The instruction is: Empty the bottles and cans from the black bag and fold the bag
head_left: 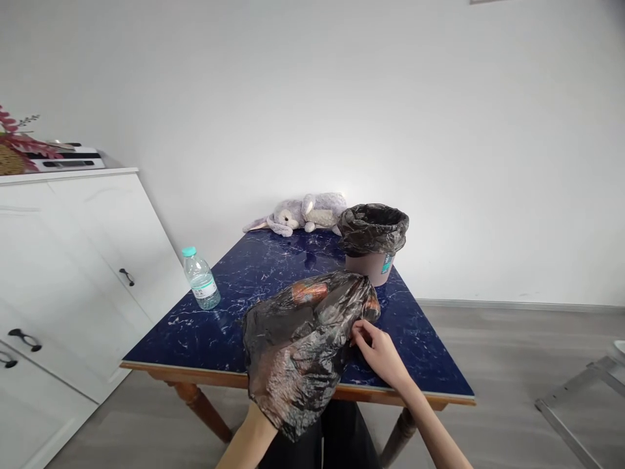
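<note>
A thin black garbage bag spreads over the near middle of the table. My left hand is inside the bag up to the wrist, showing dimly through the film; its fingers are hidden. Orange patterned patches show through the bag near its far end, from something I cannot make out. At the bag's right side, my right hand is closed, thumb and fingers pinching the film. Just beyond the bag stands a pinkish-grey trash can with a black liner folded over its rim.
The dark blue marbled table has a wooden edge. A clear bottle with a teal cap stands at its left. A plush rabbit lies against the wall. White cabinets are on the left, a metal frame on the right.
</note>
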Demonstrator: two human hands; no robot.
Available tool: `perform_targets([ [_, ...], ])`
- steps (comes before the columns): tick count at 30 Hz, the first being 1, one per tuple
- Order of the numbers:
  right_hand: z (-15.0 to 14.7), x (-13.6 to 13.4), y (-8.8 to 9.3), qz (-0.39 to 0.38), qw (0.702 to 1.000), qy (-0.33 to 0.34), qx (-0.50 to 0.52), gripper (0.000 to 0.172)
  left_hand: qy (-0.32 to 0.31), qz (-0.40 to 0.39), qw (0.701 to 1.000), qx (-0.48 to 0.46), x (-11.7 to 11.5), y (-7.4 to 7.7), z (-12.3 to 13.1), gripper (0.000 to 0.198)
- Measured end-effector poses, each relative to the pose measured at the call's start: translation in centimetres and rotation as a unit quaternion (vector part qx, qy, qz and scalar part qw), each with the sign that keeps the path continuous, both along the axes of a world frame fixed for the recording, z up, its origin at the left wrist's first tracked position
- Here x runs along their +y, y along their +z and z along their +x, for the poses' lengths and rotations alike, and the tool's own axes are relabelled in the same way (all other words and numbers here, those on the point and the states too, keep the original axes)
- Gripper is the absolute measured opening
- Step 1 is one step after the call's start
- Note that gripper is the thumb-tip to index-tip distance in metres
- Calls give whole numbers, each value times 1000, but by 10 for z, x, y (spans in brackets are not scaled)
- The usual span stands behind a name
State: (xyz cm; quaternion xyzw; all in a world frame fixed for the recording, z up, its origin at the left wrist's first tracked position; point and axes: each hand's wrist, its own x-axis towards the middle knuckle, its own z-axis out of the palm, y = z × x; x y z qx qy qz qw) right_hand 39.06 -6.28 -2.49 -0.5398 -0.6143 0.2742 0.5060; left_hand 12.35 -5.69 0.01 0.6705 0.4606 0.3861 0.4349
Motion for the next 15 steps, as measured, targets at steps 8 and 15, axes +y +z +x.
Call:
perform_targets([
  [8,0,-2,3,-1,1000,0,3,30,238,36,960,141,-45,25,-111,44],
  [15,1,-4,3,-11,1000,9,7,34,424,67,903,6,-63,68,-146,66],
])
